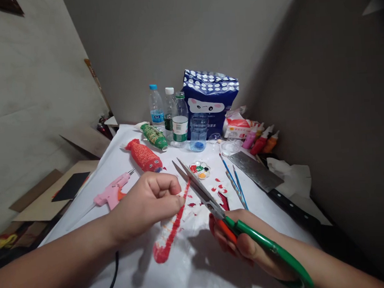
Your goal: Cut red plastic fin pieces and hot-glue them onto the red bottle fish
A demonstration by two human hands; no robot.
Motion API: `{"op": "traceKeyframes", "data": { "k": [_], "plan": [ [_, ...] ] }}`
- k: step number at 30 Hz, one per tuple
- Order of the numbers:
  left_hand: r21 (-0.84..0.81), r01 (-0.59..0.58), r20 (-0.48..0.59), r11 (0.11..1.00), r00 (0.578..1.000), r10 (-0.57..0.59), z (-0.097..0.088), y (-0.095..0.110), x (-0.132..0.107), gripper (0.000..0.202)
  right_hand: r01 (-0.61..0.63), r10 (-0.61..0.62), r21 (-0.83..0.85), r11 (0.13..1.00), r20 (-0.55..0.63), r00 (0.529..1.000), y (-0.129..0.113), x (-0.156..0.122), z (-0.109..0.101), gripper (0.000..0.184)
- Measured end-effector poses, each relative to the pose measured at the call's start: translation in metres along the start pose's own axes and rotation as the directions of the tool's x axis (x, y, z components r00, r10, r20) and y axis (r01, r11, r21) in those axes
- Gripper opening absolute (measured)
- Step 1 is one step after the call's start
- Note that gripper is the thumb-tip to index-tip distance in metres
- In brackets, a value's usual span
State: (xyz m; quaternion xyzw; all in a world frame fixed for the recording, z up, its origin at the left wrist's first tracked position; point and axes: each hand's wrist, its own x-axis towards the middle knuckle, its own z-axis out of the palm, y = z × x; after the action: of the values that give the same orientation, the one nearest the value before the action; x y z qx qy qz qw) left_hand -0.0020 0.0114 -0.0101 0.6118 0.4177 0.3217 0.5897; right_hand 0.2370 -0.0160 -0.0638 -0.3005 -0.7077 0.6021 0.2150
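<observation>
My left hand (153, 198) pinches a strip of white paper painted red (175, 227) between thumb and fingers; its lower end hangs down over the table. In my right hand (246, 241) is a pair of scissors (213, 204) with green and orange handles. The scissor blades are slightly parted, and the strip's upper end is at them. Small red scraps (218, 188) lie behind the blades, near a paint palette (199, 169) with several colours. A red fish-shaped craft (143, 156) and a green one (154, 136) lie farther back.
A pink glue gun (114, 190) lies on the left. Plastic bottles (180, 122) and a dark blue bag (210, 98) stand at the back. To the right are paintbrushes (235, 185), a cleaver (257, 170) and paint tubes (261, 140). A black cord (111, 283) crosses the front left.
</observation>
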Motion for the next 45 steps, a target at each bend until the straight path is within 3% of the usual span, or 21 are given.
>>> {"op": "traceKeyframes", "data": {
  "k": [10, 14, 20, 30, 45],
  "plan": [
    [0.040, 0.009, 0.021, 0.999, 1.000, -0.009, -0.009, 0.012, -0.004, 0.023, 0.035, -0.036, -0.012, 0.999, -0.030, 0.999, -0.009, 0.001, -0.003, 0.074],
    [0.055, 0.009, 0.027, 0.998, 1.000, -0.010, -0.008, 0.014, -0.002, 0.023, 0.029, -0.036, -0.140, 0.990, -0.047, 0.998, -0.017, -0.002, -0.006, 0.078],
    [0.069, 0.068, 0.092, 0.995, 0.993, -0.074, -0.007, 0.014, -0.003, 0.019, 0.003, 0.010, -0.271, 0.963, 0.046, 0.999, -0.028, -0.003, -0.007, 0.084],
    [0.119, 0.090, 0.108, 0.989, 0.989, -0.103, -0.006, 0.017, -0.002, 0.019, -0.031, 0.045, -0.238, 0.971, 0.053, 0.998, -0.026, -0.003, -0.005, 0.067],
    [0.143, 0.107, 0.089, 0.984, 0.989, -0.121, -0.005, 0.017, -0.002, 0.018, -0.016, 0.032, -0.237, 0.971, 0.063, 0.998, -0.016, -0.007, -0.007, 0.075]
  ]
}}
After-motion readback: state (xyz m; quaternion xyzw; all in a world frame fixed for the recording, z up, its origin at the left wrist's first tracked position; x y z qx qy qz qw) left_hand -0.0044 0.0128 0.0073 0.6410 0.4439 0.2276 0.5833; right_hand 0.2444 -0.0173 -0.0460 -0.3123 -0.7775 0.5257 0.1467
